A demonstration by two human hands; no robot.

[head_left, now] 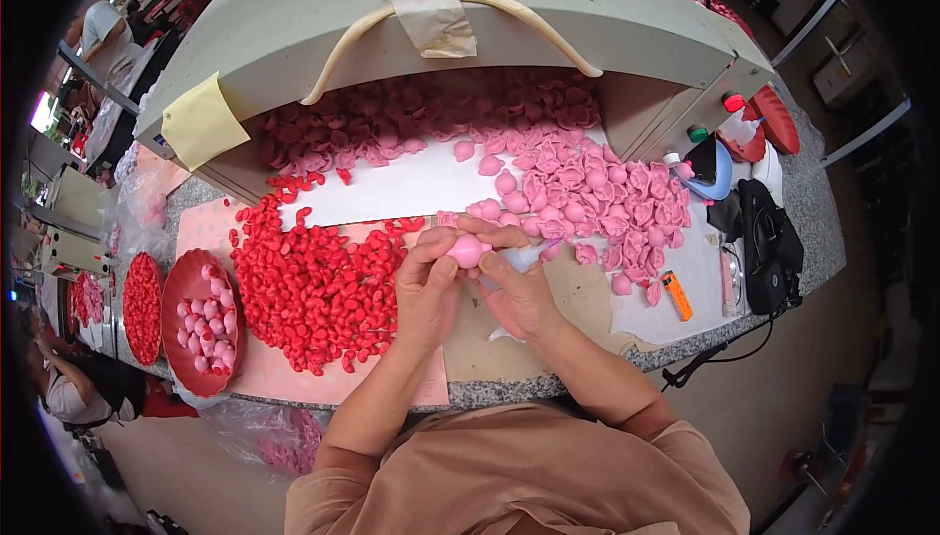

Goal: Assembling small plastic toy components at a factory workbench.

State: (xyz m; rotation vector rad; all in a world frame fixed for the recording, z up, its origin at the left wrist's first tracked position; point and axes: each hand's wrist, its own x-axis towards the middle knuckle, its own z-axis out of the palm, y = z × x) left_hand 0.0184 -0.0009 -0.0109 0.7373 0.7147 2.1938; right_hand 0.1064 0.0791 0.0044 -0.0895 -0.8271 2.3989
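Thumb and fingers of the left hand [429, 276] are closed on a pink ball [468, 250], pressing its near left side; the right hand [519, 290] has its thumb and fingers closed against the opposite side. Held in front of the body, above the brown sheet [494, 364] on the worktop, the ball shows its rounded face upward. Its underside is covered by the hands, and most curled fingertips cannot be seen.

Beside the right hand's fingers a translucent item [524, 258] with a purple end is partly visible; its full shape, and whether the hand grips it, cannot be determined.

To the left of the hands lies a heap of small glossy red pieces [318, 290], its right edge partly hidden by the left hand. A red scalloped bowl [172, 305] beyond it contains pink balls, some with red spots. To the right, pink shell-like pieces [636, 197] are mixed with further balls; the pile continues into shadow under the grey hood [548, 41], where single pieces merge. An orange lighter [676, 296] lies near that pile. At the far left, a co-worker [83, 388] is cut off by the dark fisheye rim.
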